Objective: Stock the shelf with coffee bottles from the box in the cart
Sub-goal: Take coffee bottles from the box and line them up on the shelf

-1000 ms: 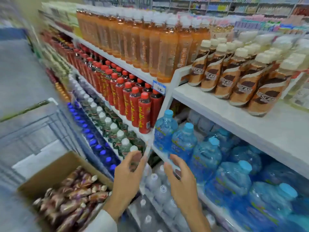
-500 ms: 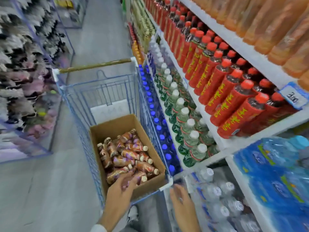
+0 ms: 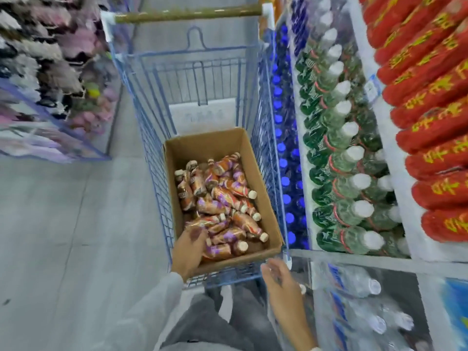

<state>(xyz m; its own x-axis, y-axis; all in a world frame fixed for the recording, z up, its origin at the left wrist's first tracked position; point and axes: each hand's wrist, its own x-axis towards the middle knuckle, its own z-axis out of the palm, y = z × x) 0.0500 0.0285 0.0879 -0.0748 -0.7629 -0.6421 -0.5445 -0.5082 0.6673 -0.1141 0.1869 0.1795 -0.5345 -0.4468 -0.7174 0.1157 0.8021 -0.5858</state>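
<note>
Left hand (image 3: 188, 254): positioned inside the near-left corner of the cardboard box (image 3: 210, 145), palm down. Its fingers (image 3: 198, 234) lie on top of the nearest coffee bottles (image 3: 222, 196). Motion blur prevents confirmation of whether the fingers are closed around a bottle or only touching it. The light grey sleeve (image 3: 157, 300) crosses the near rim of the box.

Right hand (image 3: 283, 285): outside the box, just beside the near-right corner of the cart (image 3: 154, 173). Its fingers are loosely curved and apart, and the hand holds nothing.

Coffee bottles: all lie on their sides in a loose pile on the floor of the box, with brown and purple labels and cream caps. Most caps point to the right or toward the far wall.

Box: open-topped, seated in the near end of the blue wire cart, with its right wall against the right side of the cart. The cart handle (image 3: 187, 13) is at the far end.

Shelf (image 3: 428, 252): directly to the right of the cart. It carries rows of blue-capped bottles (image 3: 283, 148) nearest the cart, then green bottles with white caps (image 3: 342, 158), then red bottles with yellow lettering (image 3: 430, 148) on the level above. Clear water bottles (image 3: 354, 287) lie on the level below, beside the right hand.

Left of the cart: grey floor (image 3: 63, 224) and a blurred rack of goods (image 3: 38, 59).
</note>
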